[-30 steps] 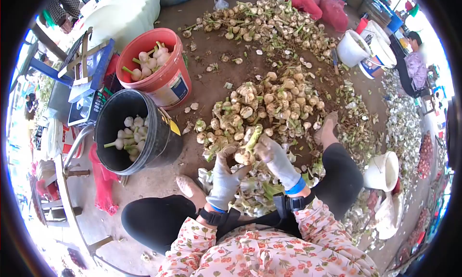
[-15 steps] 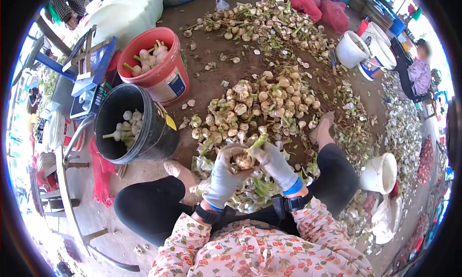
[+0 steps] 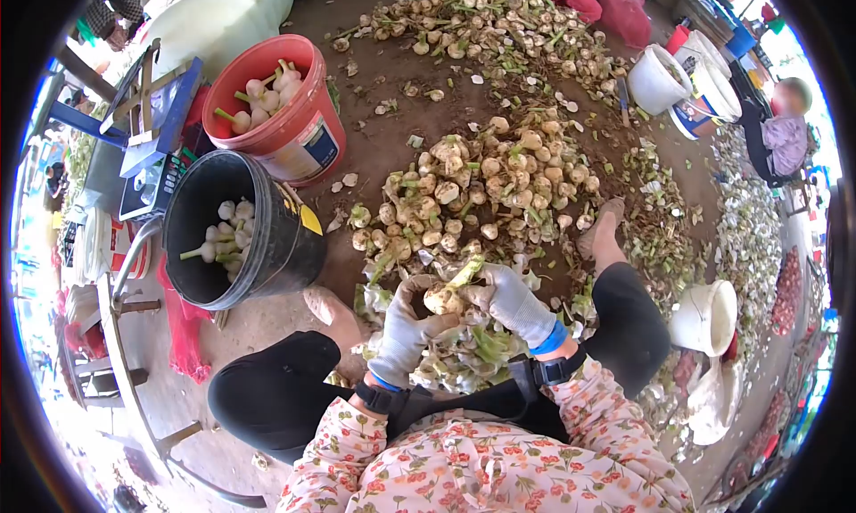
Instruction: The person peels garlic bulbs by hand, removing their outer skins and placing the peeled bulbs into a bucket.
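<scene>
The grip of the left hand (image 3: pixel 404 327), in a pale grey knit glove, is curled around a round, soil-marked garlic bulb (image 3: pixel 443 300), with fingers beyond it and thumb on the near side, likely to cradle it so that it cannot roll. The right hand (image 3: pixel 515 303), gloved alike, has its grip closed at the bulb's neck, where a thick green stem (image 3: pixel 466 270) slants up and away; the stem probably gives those fingertips something firm to control. The bulb is held just on the near side of the loose heap of unpeeled garlic (image 3: pixel 526 174), above leafy green and white peelings (image 3: pixel 473 357), so whatever comes off would drop between the legs. Left of the heap, the black plastic bucket (image 3: pixel 299 245) tilts its open mouth into view, with clean white bulbs (image 3: pixel 227 236) inside, perhaps placed for an easy reach. Just beyond that bucket is a red plastic bucket (image 3: pixel 290 156) of similar bulbs. A second garlic heap (image 3: pixel 499 27) lies on the ground behind the first, and to the right stands a white plastic bucket (image 3: pixel 704 317).
</scene>
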`<state>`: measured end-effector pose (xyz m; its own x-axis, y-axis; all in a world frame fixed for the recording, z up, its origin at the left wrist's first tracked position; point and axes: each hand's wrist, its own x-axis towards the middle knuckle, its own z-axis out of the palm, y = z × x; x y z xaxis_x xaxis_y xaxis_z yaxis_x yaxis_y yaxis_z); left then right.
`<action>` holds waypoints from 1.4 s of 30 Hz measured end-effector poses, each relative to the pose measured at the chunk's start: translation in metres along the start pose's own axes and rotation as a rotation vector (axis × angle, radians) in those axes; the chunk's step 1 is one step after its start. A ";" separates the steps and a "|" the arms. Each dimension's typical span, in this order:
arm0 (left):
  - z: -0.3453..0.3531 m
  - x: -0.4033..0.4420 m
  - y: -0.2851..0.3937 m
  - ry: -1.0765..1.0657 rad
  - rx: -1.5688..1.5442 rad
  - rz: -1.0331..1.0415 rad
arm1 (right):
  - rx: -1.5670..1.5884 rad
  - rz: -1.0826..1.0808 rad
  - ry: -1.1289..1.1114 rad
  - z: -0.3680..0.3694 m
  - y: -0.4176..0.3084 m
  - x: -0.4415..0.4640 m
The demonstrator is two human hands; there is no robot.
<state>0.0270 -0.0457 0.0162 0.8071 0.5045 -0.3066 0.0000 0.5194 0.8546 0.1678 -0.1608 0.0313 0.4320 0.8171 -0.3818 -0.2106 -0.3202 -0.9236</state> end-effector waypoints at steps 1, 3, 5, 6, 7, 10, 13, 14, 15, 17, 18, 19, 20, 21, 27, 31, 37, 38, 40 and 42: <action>-0.002 0.001 0.001 0.003 -0.046 -0.031 | -0.041 -0.041 0.010 0.001 0.002 0.004; -0.003 0.002 -0.002 0.025 -0.021 0.001 | -0.122 -0.121 0.035 0.004 0.008 0.011; -0.007 0.004 -0.007 0.019 -0.074 -0.017 | -0.084 -0.025 0.006 0.003 0.005 0.014; -0.012 0.006 -0.010 0.005 -0.139 -0.048 | -0.066 0.022 -0.009 0.002 0.003 0.015; -0.019 0.009 -0.013 -0.008 -0.205 -0.077 | -0.161 -0.149 -0.008 -0.001 0.011 0.019; -0.031 0.009 -0.012 -0.181 -0.611 -0.271 | -0.284 -0.484 -0.055 -0.003 0.020 0.026; -0.036 0.015 -0.015 -0.212 -0.686 -0.287 | 0.182 -0.138 -0.016 0.011 0.016 0.028; -0.038 0.016 -0.017 -0.187 -0.696 -0.298 | 0.140 -0.200 0.015 0.016 0.019 0.029; -0.039 0.017 -0.019 -0.161 -0.707 -0.309 | 0.098 -0.262 0.045 0.021 0.026 0.031; -0.049 0.023 -0.023 -0.246 -0.715 -0.348 | 0.018 -0.389 0.103 0.028 0.034 0.036; -0.058 0.026 -0.020 -0.313 -0.786 -0.408 | -0.363 -0.628 0.088 0.021 0.028 0.040; -0.064 0.028 -0.019 -0.381 -0.857 -0.471 | -0.343 -0.598 0.135 0.024 0.028 0.039; -0.064 0.029 -0.022 -0.364 -0.780 -0.400 | -0.324 -0.568 0.185 0.030 0.027 0.039; -0.059 0.031 -0.020 -0.274 -0.633 -0.347 | -0.336 -0.558 0.223 0.031 0.024 0.039; -0.042 0.028 -0.017 0.042 0.053 0.132 | -0.232 -0.401 0.196 0.031 0.018 0.035; -0.047 0.028 -0.002 0.105 -0.051 -0.097 | 0.185 -0.064 0.090 0.025 0.014 0.022; -0.029 0.026 -0.016 0.080 0.019 0.077 | 0.152 -0.185 -0.123 0.023 0.014 0.014; -0.033 0.025 -0.017 0.050 -0.172 -0.063 | 0.242 -0.086 -0.128 0.022 0.012 0.011; -0.046 0.025 -0.014 -0.012 -0.558 -0.339 | 0.466 -0.048 -0.063 0.023 0.028 0.013; -0.050 0.027 -0.017 -0.316 -0.811 -0.291 | -0.050 -0.368 0.087 0.017 0.048 -0.001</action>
<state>0.0190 -0.0064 -0.0273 0.9640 0.1278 -0.2333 -0.0892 0.9815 0.1692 0.1421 -0.1689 -0.0121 0.5442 0.8386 -0.0239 0.0146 -0.0380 -0.9992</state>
